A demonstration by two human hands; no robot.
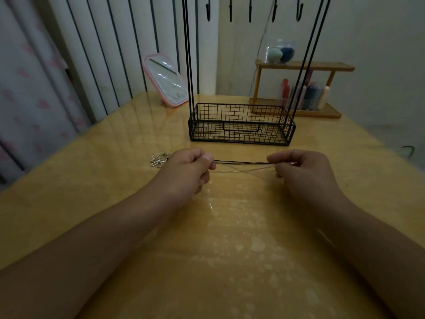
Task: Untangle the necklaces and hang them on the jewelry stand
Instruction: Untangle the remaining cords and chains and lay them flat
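A thin dark necklace (241,162) runs taut between my two hands, just above the wooden table (92,180). A fine silver strand (239,172) stretches below it. My left hand (190,169) pinches the left ends with curled fingers. My right hand (303,169) pinches the right ends. A heap of silver chain (159,159) lies on the table just left of my left hand. The black jewelry stand (241,125) stands right behind my hands, with a wire basket base, tall rods and hooks (230,12) at the top.
A pink-framed mirror (166,80) leans at the back left. A wooden rack (299,88) with coloured bottles and a bag of sponges stands at the back right. Striped wall and curtain lie on the left; the table's right edge drops off near a dark cable (408,149).
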